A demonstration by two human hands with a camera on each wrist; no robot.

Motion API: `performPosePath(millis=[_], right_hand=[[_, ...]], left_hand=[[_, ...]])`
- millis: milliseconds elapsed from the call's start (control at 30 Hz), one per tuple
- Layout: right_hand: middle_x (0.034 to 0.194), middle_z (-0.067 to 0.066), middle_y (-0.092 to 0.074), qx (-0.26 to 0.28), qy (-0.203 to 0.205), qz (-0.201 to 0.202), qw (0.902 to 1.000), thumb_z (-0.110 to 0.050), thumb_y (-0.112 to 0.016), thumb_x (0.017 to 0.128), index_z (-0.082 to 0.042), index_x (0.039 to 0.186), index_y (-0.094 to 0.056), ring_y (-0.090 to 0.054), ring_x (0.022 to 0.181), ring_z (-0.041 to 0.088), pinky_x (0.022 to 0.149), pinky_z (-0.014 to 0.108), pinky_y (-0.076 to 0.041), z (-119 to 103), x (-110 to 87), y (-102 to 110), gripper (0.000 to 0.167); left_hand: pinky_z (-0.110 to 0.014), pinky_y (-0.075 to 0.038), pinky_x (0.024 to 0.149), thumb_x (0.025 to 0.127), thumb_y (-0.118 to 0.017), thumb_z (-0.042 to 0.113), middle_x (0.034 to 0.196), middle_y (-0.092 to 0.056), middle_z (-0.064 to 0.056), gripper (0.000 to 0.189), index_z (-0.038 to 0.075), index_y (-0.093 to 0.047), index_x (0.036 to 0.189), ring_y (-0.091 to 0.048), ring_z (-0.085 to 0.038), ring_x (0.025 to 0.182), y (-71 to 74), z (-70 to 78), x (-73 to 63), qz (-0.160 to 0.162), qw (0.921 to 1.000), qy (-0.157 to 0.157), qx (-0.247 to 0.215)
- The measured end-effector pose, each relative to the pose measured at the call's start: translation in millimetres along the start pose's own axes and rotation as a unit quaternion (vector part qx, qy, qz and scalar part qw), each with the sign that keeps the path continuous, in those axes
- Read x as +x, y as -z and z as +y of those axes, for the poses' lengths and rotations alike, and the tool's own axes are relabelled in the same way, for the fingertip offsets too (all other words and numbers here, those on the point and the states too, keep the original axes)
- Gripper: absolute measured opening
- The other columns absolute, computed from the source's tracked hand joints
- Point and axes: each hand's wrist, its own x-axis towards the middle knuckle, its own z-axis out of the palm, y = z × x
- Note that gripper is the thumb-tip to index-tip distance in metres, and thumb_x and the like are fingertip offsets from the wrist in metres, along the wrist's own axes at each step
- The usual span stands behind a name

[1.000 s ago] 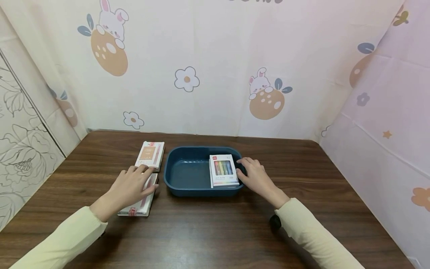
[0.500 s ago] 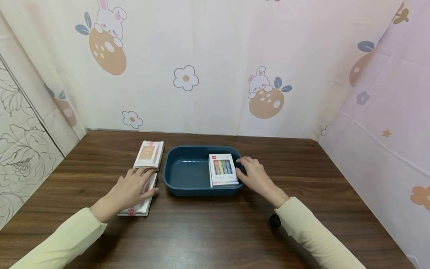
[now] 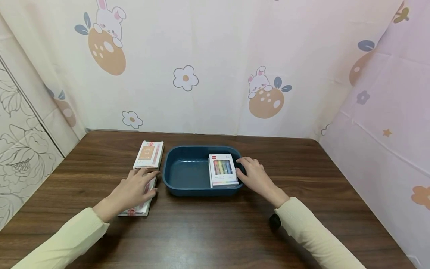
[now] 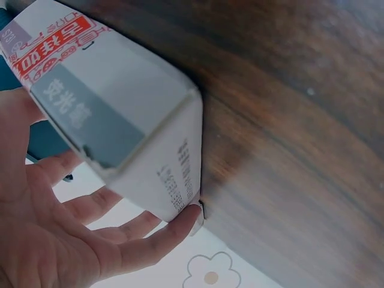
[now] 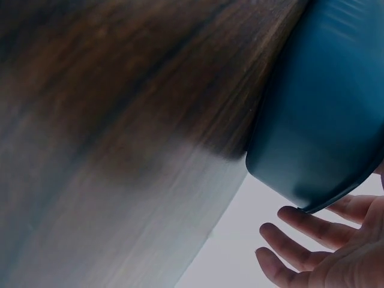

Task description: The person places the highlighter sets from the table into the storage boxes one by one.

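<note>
In the head view, my left hand [image 3: 131, 189] lies over the nearer white highlighter box [image 3: 143, 207], its fingers loosely extended and its thumb at the box's right side. The left wrist view shows this white box [image 4: 157, 129] close up, with red printed tape and a grey label; fingertips are near its edges. A second white box [image 3: 147, 155] lies just beyond. My right hand [image 3: 258, 178] rests at the right rim of a dark blue bin [image 3: 186, 192], fingers relaxed over the edge. Inside the bin's right half is a white box with colourful pens pictured [image 3: 223, 170].
A brown wooden table [image 3: 201, 231] carries everything. Behind it hangs a patterned curtain [image 3: 215, 104] with rabbits and flowers. The bin's wall [image 5: 318, 120] stands close to the right wrist camera.
My left hand has shifted slightly, and its index finger now extends further right towards the bin. The right hand, bin and boxes keep their places; the head view moves a little.
</note>
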Motion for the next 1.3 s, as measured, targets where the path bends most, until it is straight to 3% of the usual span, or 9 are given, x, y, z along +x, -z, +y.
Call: performPosePath(millis=[333, 933, 1300], right_hand=[[0.130, 0.019, -0.049, 0.000, 0.006, -0.015, 0.9999, -0.025, -0.050, 0.091, -0.004, 0.124, -0.053, -0.046, 0.115, 0.035, 0.093, 0.055, -0.037, 3, -0.3, 1, 0.040], [0.129, 0.017, -0.050, -0.016, 0.039, -0.035, 0.9985, -0.030, -0.046, 0.092, -0.004, 0.125, -0.050, -0.045, 0.117, 0.034, 0.097, 0.056, -0.034, 9, 3.0, 3, 0.043], [0.127, 0.015, -0.052, -0.030, 0.065, -0.039, 0.9967, -0.035, -0.045, 0.093, -0.005, 0.124, -0.052, -0.046, 0.117, 0.034, 0.094, 0.056, -0.036, 12, 3.5, 7, 0.043]], left_hand=[[-0.058, -0.047, 0.061, 0.075, -0.068, 0.032, 0.116, -0.056, -0.019, 0.051, 0.013, -0.058, 0.122, -0.051, -0.045, 0.097, 3.9, 1.3, 4.1, 0.011, 0.9997, 0.002, -0.021], [-0.057, -0.047, 0.072, 0.072, -0.072, 0.032, 0.118, -0.057, -0.020, 0.052, 0.014, -0.061, 0.120, -0.051, -0.044, 0.098, 6.3, -1.3, 5.6, -0.009, 0.9992, 0.018, -0.034], [-0.052, -0.047, 0.062, 0.069, -0.072, 0.031, 0.113, -0.059, -0.019, 0.051, 0.016, -0.063, 0.117, -0.052, -0.042, 0.094, 10.5, -1.6, 5.1, 0.000, 0.9995, 0.010, -0.030]])
